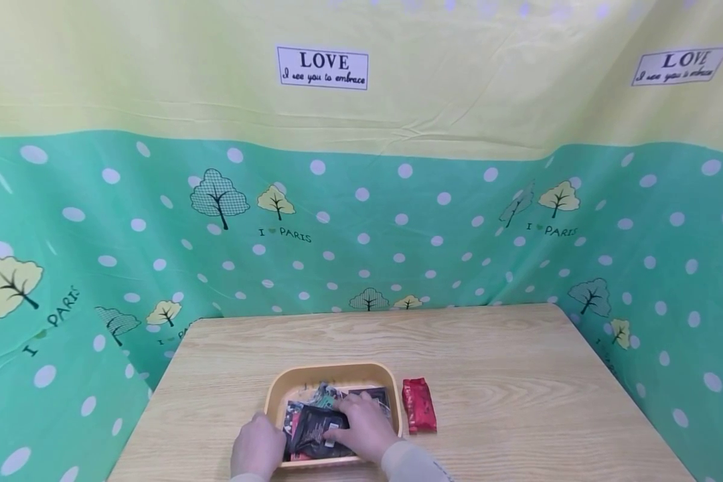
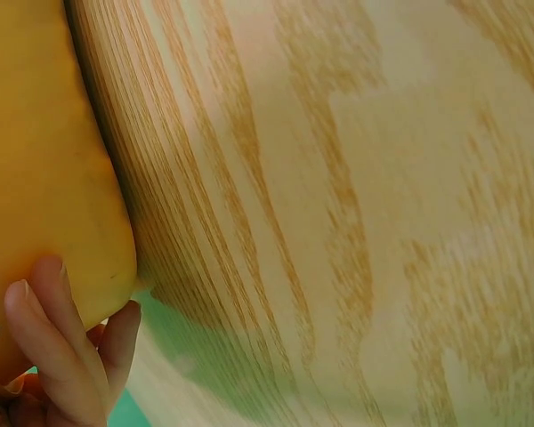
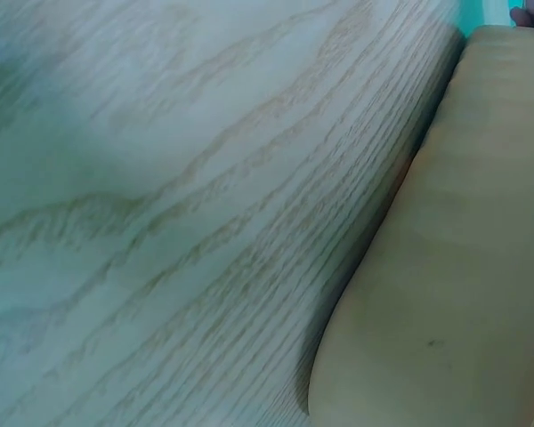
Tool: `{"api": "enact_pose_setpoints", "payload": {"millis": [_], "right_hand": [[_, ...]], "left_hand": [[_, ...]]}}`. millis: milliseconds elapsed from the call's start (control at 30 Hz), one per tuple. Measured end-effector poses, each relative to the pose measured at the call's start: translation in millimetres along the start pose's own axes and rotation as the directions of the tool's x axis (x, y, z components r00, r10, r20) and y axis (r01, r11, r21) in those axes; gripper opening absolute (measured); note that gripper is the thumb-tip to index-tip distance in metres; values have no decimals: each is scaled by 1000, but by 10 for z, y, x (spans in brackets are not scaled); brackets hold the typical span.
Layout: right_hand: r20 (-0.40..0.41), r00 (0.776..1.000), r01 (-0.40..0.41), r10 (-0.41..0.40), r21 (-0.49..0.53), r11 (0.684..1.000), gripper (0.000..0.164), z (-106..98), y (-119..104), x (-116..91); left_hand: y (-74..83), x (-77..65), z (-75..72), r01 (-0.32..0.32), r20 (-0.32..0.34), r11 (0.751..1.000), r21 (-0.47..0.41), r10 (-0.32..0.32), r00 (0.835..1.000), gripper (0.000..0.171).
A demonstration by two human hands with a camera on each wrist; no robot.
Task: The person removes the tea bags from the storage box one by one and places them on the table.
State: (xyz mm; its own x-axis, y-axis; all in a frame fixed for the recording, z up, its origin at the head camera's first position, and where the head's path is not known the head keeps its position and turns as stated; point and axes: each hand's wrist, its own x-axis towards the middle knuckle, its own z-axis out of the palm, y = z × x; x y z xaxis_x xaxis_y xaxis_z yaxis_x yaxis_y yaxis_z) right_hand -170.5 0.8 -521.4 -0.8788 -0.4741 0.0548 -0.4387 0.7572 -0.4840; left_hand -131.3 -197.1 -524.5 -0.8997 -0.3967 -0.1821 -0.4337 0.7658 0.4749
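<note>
A yellow plastic basket (image 1: 331, 371) stands near the table's front edge, holding several flat packets. Uppermost lies a black packet (image 1: 316, 428) with a small white label. My left hand (image 1: 258, 445) grips the basket's left side; the left wrist view has its fingers (image 2: 58, 342) against the outer wall (image 2: 53, 160). Over the packets inside reaches my right hand (image 1: 364, 425), thumb on the black packet and fingers spread toward the back. In the right wrist view the basket wall (image 3: 436, 240) fills the right side, and fingertips (image 3: 529, 16) show at the top corner.
A red packet (image 1: 419, 406) lies on the wooden table (image 1: 518, 402), just right of the basket. Green and yellow printed cloth (image 1: 361, 221) hangs behind the table and along both sides.
</note>
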Motion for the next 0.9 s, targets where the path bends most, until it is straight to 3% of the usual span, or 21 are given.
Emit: {"api": "enact_pose_setpoints", "payload": {"millis": [167, 433, 900], "right_hand": [[-4, 1000, 24, -24, -6, 1000, 48, 16, -8, -3], [-10, 999, -34, 35, 105, 994, 41, 16, -27, 41], [-32, 998, -47, 54, 188, 981, 19, 13, -19, 35]], "left_hand": [[-5, -6, -3, -5, -6, 1000, 4, 5, 1000, 31], [-2, -8, -9, -9, -10, 1000, 4, 9, 1000, 31], [5, -32, -29, -20, -20, 1000, 5, 20, 1000, 31]]}}
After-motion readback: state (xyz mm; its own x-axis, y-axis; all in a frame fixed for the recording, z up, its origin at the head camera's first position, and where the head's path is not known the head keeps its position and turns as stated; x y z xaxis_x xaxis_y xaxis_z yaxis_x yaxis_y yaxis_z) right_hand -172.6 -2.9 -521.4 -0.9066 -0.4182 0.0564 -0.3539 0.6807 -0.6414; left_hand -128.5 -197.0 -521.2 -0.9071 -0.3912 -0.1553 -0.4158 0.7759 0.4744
